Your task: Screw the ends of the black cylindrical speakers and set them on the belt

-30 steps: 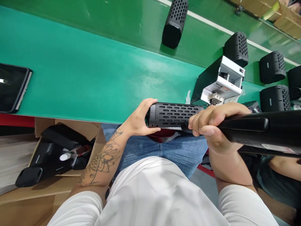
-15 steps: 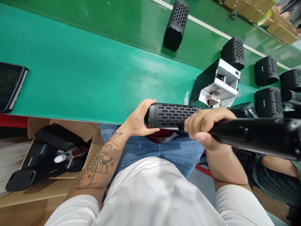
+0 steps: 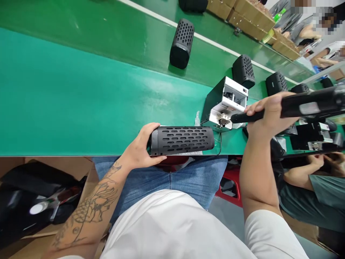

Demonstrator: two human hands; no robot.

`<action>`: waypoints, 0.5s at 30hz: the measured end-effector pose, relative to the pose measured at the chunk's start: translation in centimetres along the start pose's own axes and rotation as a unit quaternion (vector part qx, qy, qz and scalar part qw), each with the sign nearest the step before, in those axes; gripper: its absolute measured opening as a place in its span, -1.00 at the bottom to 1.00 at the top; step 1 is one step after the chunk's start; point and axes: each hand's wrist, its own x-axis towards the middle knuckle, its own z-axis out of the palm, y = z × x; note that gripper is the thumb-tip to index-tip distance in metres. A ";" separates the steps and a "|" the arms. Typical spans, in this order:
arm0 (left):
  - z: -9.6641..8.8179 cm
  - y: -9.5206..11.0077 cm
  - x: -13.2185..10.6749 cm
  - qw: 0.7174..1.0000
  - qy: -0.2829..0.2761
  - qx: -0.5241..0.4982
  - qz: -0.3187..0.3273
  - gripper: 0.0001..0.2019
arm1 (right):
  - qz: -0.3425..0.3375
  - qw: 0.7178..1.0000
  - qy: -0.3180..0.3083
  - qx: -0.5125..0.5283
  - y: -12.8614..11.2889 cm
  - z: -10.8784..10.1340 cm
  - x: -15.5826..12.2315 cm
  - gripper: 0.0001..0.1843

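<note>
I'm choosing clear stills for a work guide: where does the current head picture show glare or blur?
Head view: pale sheen on the green mat; head view: slots of the black housing in the left hand look crisp; head view, lower left: black items look soft; head view, top right: some patches pixelated.

A wide passage over the green mat (image 3: 67, 97) lies forward and left of the left hand (image 3: 141, 145). Left of the right hand (image 3: 272, 113), the silver-fronted machine (image 3: 225, 104) bars the way, a black perforated unit (image 3: 243, 71) just behind it.
</note>
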 end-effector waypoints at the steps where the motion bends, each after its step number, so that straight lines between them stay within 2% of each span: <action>1: 0.0 0.0 0.0 1.000 -0.004 0.003 -0.004 0.21 | 0.001 1.000 -0.004 -0.006 1.3 -0.4 -0.3 -0.38; 4: -0.2 -0.1 -0.1 1.000 -0.015 0.006 -0.013 0.25 | 0.022 0.999 -0.023 -0.019 3.0 -1.3 -1.5 -0.37; 7: -0.2 -0.3 -0.2 1.000 -0.021 0.006 -0.008 0.28 | 0.038 0.999 -0.020 -0.024 2.0 -1.2 -2.2 -0.39; 10: 0.0 -0.6 -0.1 1.000 -0.020 0.007 -0.001 0.33 | 0.055 0.998 -0.010 -0.018 -1.0 -0.2 -2.8 -0.43; 13: 0.2 -0.7 -0.1 1.000 -0.022 0.009 0.002 0.39 | 0.038 0.999 -0.005 0.025 -5.2 0.6 -3.3 -0.44; 15: 0.3 -0.6 0.0 1.000 -0.028 0.009 -0.001 0.42 | 0.037 0.998 -0.033 0.041 -7.6 0.4 -3.1 -0.39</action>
